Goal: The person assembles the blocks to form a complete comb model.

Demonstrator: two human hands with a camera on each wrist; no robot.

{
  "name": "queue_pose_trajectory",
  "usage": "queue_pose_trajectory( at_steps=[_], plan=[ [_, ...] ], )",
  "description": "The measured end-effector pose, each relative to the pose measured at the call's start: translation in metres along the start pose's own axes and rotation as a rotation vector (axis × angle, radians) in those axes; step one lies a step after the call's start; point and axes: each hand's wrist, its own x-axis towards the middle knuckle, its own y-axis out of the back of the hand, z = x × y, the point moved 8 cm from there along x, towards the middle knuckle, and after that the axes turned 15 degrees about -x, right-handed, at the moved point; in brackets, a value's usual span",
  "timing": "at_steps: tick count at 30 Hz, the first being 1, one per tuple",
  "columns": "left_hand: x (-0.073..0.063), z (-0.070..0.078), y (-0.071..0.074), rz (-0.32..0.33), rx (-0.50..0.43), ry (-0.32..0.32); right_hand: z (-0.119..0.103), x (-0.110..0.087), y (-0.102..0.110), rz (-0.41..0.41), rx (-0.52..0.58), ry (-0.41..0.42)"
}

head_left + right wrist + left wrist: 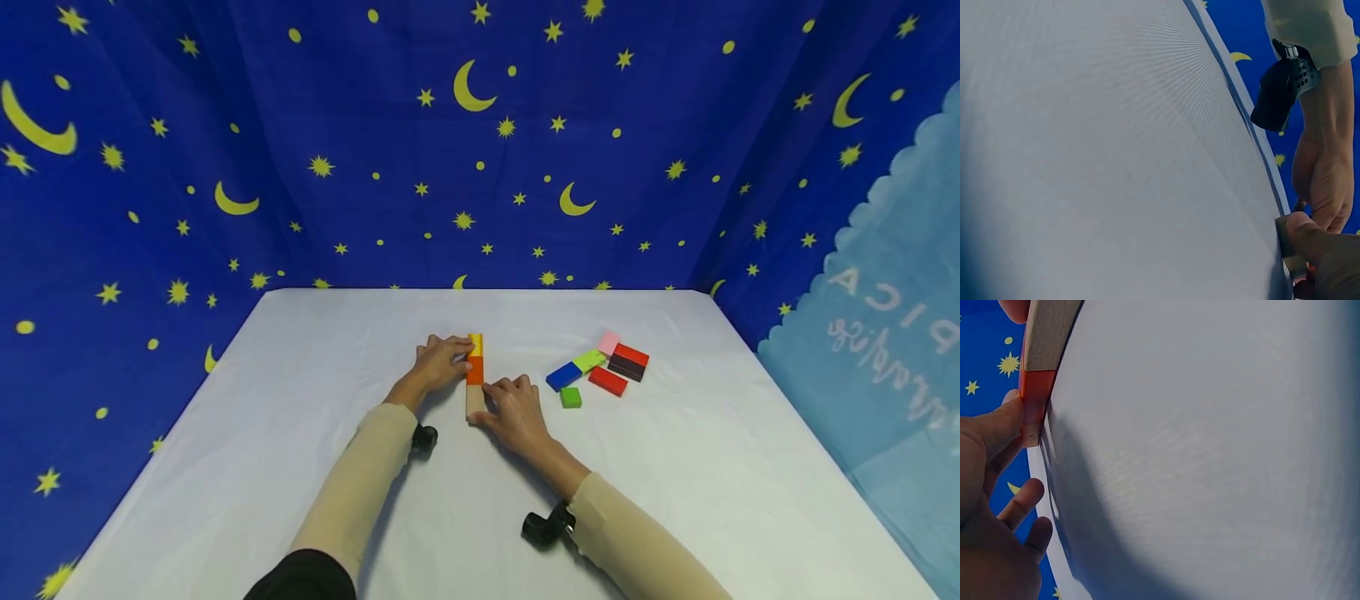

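Observation:
Three blocks form a straight row pointing away from me: a yellow block (pixel 477 340) at the far end, an orange block (pixel 476 370) in the middle and a plain wooden block (pixel 476 402) nearest. My left hand (pixel 441 363) touches the left side of the row, index finger at the yellow block, thumb by the orange one. In the left wrist view its other fingers (pixel 1024 503) stick out free. On the wooden block, my right hand (pixel 519 414) has its thumb at the near end and its index finger along the right side, partly hidden in the right wrist view.
To the right lies a loose group: a blue block (pixel 564 377), a lime block (pixel 589 360), a green block (pixel 571 397), a pink block (pixel 608 342), a dark brown block (pixel 626 367) and red blocks (pixel 607 382). A starry blue cloth (pixel 420 150) hangs behind the white table (pixel 330 325).

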Motion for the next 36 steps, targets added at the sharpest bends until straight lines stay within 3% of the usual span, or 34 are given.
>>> queue_pose_trajectory(
  at_steps=[6,11,23,28,36],
  plan=[
    [0.001,0.000,0.001,0.008,0.007,-0.018,0.004,0.001,0.003,0.007,0.020,-0.025],
    [0.001,0.000,-0.002,0.001,0.006,-0.010,0.020,-0.003,0.007,-0.019,0.060,-0.068],
    [0.002,0.000,-0.003,-0.022,-0.003,0.038,0.103,-0.024,0.025,-0.045,0.084,-0.166],
    [0.003,-0.003,-0.003,-0.021,-0.018,0.034,0.131,-0.032,0.025,-0.069,0.060,-0.169],
    [0.002,-0.005,-0.001,-0.023,-0.038,0.047,0.143,-0.036,0.025,-0.083,0.070,-0.121]
  ],
)
